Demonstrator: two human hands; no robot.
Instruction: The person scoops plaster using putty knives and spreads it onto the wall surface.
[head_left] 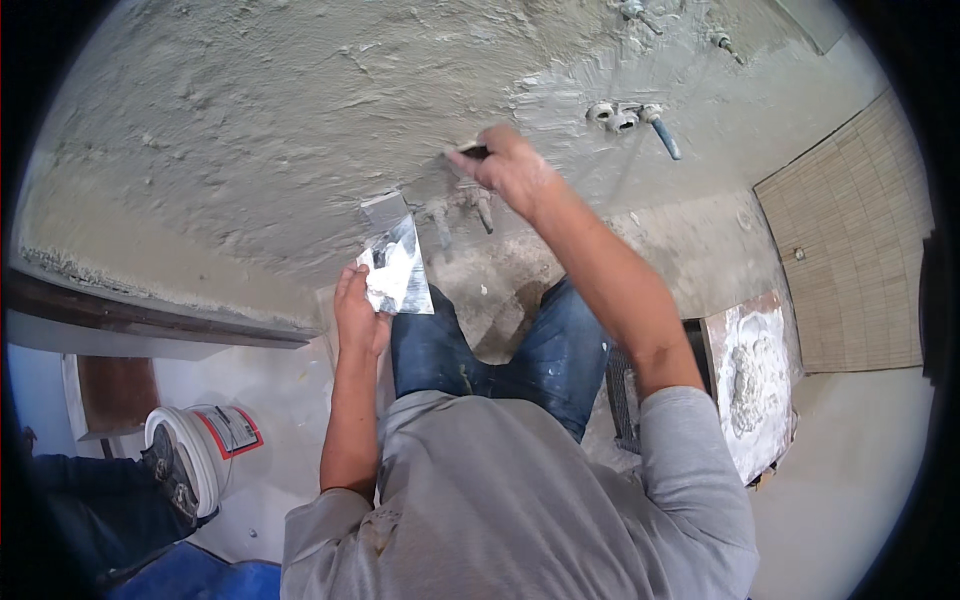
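My left hand (358, 318) is closed around the lower edge of a shiny metal plate (412, 250), perhaps a wide putty knife, with a dab of white paste (385, 284) on it. The plate's far end is close to the wall. My right hand (512, 178) grips a small tool with a dark handle (472, 152), its working end up against the rough grey plastered wall (260, 130); the blade is too blurred to make out. Just below that hand, a pipe stub (484, 212) pokes out of the wall.
Pipe fittings (624, 120) and a blue pipe stub (664, 138) jut from the wall at upper right. A plaster-covered board (757, 385) lies to my right, below beige wall tiles (850, 240). A white bucket (205, 455) stands at lower left.
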